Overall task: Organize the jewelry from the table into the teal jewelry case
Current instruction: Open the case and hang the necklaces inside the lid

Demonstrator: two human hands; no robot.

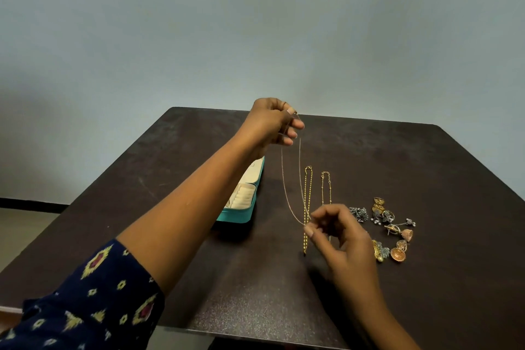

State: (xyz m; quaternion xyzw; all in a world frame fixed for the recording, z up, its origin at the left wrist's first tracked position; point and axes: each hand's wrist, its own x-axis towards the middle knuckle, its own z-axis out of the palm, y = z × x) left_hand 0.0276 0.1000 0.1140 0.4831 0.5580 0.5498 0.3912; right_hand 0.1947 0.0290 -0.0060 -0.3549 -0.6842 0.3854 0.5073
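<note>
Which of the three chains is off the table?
The thin chain, strung between the left hand above and the right hand below. The gold chain and beaded chain lie flat on the table.

A dark brown table filled the lower half, against a plain pale blue-grey wall. At nine o'clock, a black skirting strip met beige floor.

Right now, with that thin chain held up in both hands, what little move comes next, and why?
Probably carry the thin gold chain left, over the open teal jewelry case. The left hand pinches its top end and the right hand pinches its bottom loop, so it hangs off the dark table, beside the case.
</note>
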